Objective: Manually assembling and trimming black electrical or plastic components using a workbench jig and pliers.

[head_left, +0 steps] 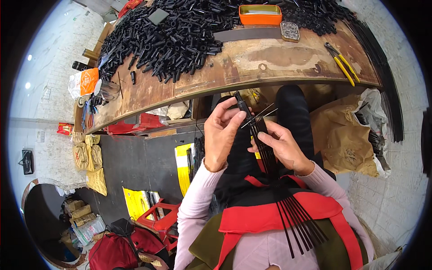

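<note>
My left hand (pixel 219 137) is raised over my lap, thumb and fingers closed on a short black plastic tube (pixel 242 104) that is held tilted. The lower end of the tube meets the top of a bundle of long thin black rods (pixel 265 150); whether it is fitted onto one of them cannot be made out. My right hand (pixel 288 148) grips that bundle just below, thumb across the front. Lower down, the rods fan out over my red and black apron (pixel 279 211). A few thin, light-coloured rods (pixel 265 112) stick out crosswise near the fingers.
A big heap of black plastic tubes (pixel 175 38) covers the left of the wooden table (pixel 256 58). Toward the right lie an orange tin (pixel 260 19), a small box of metal bits (pixel 290 32) and yellow-handled pliers (pixel 343 66). A brown paper sack (pixel 344 139) stands right; a red stool (pixel 162 220) stands lower left.
</note>
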Tool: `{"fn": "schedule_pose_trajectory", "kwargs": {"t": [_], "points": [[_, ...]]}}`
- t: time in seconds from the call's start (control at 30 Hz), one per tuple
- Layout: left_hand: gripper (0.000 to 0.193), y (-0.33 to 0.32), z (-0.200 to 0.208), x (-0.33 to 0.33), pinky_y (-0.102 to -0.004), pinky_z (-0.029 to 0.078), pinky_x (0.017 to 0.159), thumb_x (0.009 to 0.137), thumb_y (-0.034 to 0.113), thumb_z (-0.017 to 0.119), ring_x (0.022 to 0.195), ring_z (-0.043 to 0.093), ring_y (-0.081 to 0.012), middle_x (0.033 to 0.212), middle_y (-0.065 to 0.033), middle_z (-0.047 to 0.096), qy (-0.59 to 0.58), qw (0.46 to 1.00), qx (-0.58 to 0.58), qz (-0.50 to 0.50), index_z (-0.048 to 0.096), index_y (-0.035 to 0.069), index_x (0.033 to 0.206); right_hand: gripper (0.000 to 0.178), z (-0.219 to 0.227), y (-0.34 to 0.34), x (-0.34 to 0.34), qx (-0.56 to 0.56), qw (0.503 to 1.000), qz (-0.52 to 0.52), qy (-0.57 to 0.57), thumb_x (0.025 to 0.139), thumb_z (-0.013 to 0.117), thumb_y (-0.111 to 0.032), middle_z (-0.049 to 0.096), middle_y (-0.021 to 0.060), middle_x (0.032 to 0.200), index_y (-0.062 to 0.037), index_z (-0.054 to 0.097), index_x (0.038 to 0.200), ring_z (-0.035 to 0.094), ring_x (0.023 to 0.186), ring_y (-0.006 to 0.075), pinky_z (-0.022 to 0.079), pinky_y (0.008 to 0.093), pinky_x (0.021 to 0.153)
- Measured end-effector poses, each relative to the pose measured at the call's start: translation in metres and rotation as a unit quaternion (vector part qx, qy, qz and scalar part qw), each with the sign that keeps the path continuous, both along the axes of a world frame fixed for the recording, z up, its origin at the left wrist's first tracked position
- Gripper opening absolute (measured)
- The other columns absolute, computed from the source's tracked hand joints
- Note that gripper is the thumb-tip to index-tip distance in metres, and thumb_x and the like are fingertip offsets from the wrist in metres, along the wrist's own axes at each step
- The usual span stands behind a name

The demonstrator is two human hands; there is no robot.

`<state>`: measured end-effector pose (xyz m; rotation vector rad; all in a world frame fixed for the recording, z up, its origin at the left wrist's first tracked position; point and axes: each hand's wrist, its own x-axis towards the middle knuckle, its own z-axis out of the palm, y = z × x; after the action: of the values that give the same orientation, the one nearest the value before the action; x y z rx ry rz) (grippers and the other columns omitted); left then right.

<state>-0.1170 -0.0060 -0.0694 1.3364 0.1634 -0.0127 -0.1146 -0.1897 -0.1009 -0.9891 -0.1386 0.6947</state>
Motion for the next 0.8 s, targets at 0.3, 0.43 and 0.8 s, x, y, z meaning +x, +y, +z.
{"fn": "schedule_pose_trajectory", "kwargs": {"t": [0.3,0.43,0.8], "points": [[0.071,-0.007,0.01,-0.019,-0.0335,0.051,0.098,0.083,-0.006,0.07,0.114,0.064,-0.0256,0.123,-0.0216,0.064,-0.019,0.999,0.004,0.03,0.036,-0.001,0.146,0.03,-0.001,0.004,-0.001,0.002,1.0,0.009,-0.007,0.102,0.051,-0.01,0.06,0.0068,0.101,0.0023,0.053,0.129,0.063,0.09,0.0154,0.057,0.0423,0.09],[0.073,-0.001,0.005,-0.016,-0.033,0.052,0.096,0.083,-0.006,0.071,0.109,0.066,-0.0247,0.119,-0.0213,0.066,-0.019,1.0,-0.008,0.023,0.035,-0.001,0.146,0.028,0.001,0.003,-0.002,-0.002,1.0,0.006,0.002,0.102,0.051,-0.009,0.061,0.0078,0.101,0.0022,0.053,0.127,0.063,0.09,0.0154,0.057,0.0422,0.09],[0.048,0.018,-0.02,-0.005,-0.0339,0.049,0.1,0.086,-0.001,0.071,0.115,0.062,-0.021,0.124,-0.0142,0.065,0.025,0.984,-0.15,-0.093,0.055,-0.002,0.131,0.023,0.001,0.001,0.009,0.04,0.997,0.056,0.026,0.101,0.053,-0.011,0.062,0.009,0.099,0.0029,0.057,0.119,0.064,0.09,0.0172,0.057,0.0426,0.09]]}}
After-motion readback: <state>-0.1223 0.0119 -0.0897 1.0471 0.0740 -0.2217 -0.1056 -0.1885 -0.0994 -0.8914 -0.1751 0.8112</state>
